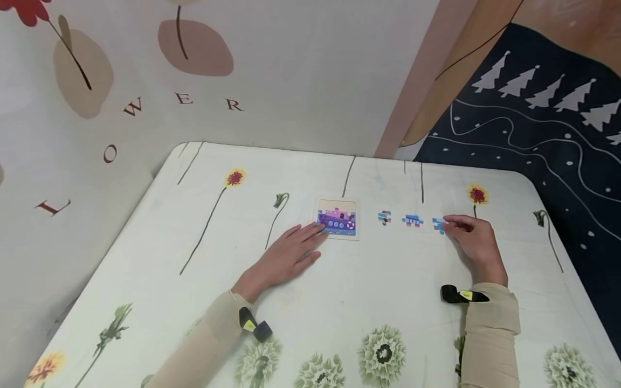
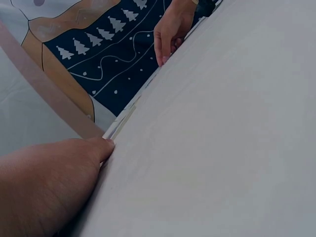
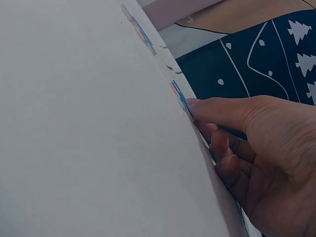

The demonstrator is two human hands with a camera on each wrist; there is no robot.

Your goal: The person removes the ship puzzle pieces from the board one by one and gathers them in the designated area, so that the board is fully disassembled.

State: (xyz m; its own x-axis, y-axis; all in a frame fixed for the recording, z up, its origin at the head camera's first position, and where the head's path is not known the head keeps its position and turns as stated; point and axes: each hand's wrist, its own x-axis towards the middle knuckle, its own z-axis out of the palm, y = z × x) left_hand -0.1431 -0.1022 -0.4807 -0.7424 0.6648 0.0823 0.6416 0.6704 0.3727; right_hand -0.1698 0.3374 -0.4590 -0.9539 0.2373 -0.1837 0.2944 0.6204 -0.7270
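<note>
Head view: left hand [image 1: 286,258], fingers extended, rests on the puzzle tray [image 1: 338,204]; right hand [image 1: 473,240] pinches the rightmost piece [image 1: 437,224] on the worktop [image 1: 378,280]. Step judged: pickup; next move calls for carrying it, aligned, to the tray's unfilled top

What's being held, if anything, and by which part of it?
Right hand pinches the rightmost piece by its right end. Left hand grips nothing; it rests extended on the tray's lower left.
</note>
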